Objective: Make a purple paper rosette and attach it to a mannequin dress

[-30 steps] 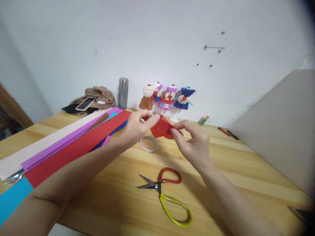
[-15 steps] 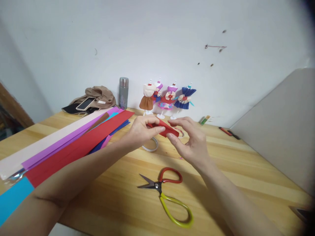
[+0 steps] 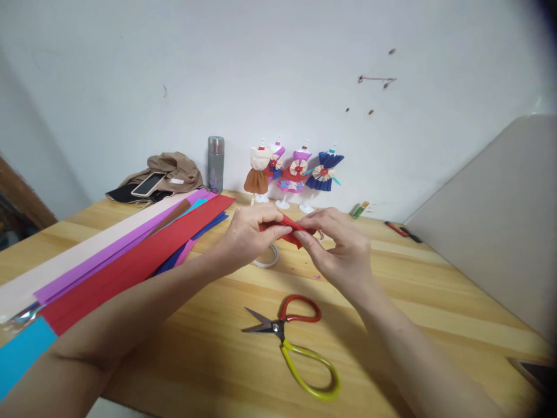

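A small folded piece of red paper [image 3: 292, 232] is held up over the table between both hands. My left hand [image 3: 255, 232] pinches its left part between thumb and fingers. On the right end, my right hand [image 3: 339, 238] is closed too, thumb below and fingertips above. The fingers hide much of the paper. Beneath the hands lies a roll of white tape [image 3: 272, 262], partly covered by the left hand. Nearer to me, scissors [image 3: 278, 328] with one red and one yellow handle rest on the wood with their blades apart.
Long coloured paper sheets [image 3: 130, 258] spread along the left. Behind them are a brown cloth [image 3: 178, 168], a phone [image 3: 148, 184] and a grey flask [image 3: 215, 165]. Several small dress forms in paper dresses [image 3: 324, 171] stand by the wall. A glue stick [image 3: 360, 209] and a red-and-black tool [image 3: 402, 231] lie farther right.
My right thumb and fingers have closed onto the right end of the red paper, which they were held apart around before. The left hand keeps its pinch.
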A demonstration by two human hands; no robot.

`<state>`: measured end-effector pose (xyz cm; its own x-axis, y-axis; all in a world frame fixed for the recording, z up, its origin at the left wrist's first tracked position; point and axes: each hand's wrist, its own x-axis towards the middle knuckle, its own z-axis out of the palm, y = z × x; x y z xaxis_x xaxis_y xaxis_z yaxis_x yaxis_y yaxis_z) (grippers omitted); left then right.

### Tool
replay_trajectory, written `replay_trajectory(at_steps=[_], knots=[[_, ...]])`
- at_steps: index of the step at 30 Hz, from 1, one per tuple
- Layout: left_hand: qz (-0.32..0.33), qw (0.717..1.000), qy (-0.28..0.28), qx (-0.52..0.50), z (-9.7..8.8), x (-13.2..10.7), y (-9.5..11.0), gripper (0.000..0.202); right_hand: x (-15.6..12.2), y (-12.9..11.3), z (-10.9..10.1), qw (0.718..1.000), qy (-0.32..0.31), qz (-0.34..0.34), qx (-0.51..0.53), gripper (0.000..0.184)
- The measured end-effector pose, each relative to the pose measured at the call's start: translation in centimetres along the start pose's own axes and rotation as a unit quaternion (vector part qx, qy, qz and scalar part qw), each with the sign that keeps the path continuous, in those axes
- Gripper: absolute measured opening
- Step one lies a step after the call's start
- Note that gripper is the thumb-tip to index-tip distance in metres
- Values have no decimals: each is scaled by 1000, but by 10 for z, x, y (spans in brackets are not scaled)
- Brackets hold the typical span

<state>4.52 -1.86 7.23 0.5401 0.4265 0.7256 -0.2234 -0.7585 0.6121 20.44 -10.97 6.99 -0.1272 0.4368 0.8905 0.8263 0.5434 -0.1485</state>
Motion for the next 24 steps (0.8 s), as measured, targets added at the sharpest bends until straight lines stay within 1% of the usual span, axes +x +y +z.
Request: replay_trajectory(at_steps=[6,9,12,15,18,21,22,24], knots=[[44,996,21,75,-2,0,1,14,-1,0,-2,999,-15,14,-25,10],[65,992,29,100,-2,0,-1,13,0,-1,-3,999,-30,13,-27,13],[87,987,51,123,-2,0,-4,11,1,-2,-4,999,-41,10,-24,15],[119,980,80,142,-2,0,-7,8,2,-2,-4,999,-46,14,-13,16],[129,979,80,134,-3,1,-10,8,1,-2,-4,999,-44,29,-4,17],[123,987,58,88,-3,1,-13,7,0,-2,-4,999,-35,40,-10,16],[107,990,53,70,-3,0,-13,6,0,-2,-4,999,-32,42,-12,14],[47,997,49,40,-2,0,-12,5,0,-2,-4,999,-28,41,-10,10]])
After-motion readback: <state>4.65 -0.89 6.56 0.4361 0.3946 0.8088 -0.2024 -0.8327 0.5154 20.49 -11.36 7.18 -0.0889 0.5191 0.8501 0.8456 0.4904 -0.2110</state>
